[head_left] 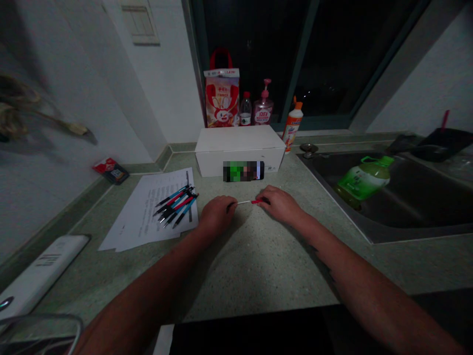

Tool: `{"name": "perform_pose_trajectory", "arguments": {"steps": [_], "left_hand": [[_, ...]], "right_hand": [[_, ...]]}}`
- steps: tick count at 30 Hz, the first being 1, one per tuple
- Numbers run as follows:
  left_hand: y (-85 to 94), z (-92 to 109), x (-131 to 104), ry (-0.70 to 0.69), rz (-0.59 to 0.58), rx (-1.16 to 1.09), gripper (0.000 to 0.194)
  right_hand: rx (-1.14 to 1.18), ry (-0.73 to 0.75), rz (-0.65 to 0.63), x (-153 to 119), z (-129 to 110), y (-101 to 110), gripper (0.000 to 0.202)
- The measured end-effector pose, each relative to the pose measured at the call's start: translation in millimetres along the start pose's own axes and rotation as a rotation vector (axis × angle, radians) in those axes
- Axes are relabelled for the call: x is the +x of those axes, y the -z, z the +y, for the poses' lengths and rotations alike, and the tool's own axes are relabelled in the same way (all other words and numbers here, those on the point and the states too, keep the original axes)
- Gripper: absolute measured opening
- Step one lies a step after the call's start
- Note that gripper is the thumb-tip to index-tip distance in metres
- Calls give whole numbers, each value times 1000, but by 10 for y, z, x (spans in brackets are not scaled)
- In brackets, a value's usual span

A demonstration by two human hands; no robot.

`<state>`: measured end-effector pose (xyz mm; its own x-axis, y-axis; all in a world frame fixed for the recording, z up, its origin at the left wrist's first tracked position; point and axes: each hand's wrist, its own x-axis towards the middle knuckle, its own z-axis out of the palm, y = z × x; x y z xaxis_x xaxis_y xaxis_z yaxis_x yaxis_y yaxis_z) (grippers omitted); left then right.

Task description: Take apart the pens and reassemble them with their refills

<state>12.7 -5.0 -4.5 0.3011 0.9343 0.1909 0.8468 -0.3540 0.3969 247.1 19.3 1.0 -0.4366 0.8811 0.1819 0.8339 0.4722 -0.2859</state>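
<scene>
Over the middle of the countertop, my left hand [219,213] pinches a dark piece with a thin pale refill [243,202] sticking out to the right. Facing it, my right hand [280,202] is closed on a small red pen part [256,201]. The pale tip and the red part lie in line, with a very small gap between them. To the left, several pens [176,204] with blue, red and black bodies lie piled on printed paper sheets [137,212]. A phone [260,170] leans on a white box [238,139] behind my hands.
At the right is a sink [417,197] with a green-labelled jug [365,180]. Behind the box stand a red bag [222,101], a small bottle [246,111], a pump bottle [263,111] and an orange-capped bottle [292,125]. A white device [44,266] lies at the left.
</scene>
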Motion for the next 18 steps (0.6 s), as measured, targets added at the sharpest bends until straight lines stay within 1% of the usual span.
{"name": "perform_pose_trajectory", "arguments": {"steps": [5, 10, 14, 18], "left_hand": [[-6, 0, -2, -1, 17, -7, 23], [4, 10, -7, -7, 10, 5, 24], [12, 9, -8, -12, 11, 5, 25], [20, 17, -13, -13, 10, -13, 23]], "right_hand": [[5, 22, 27, 28, -95, -68, 15], [1, 50, 24, 55, -179, -124, 15], [16, 49, 35, 24, -143, -62, 19], [73, 43, 97, -37, -160, 52, 23]]}}
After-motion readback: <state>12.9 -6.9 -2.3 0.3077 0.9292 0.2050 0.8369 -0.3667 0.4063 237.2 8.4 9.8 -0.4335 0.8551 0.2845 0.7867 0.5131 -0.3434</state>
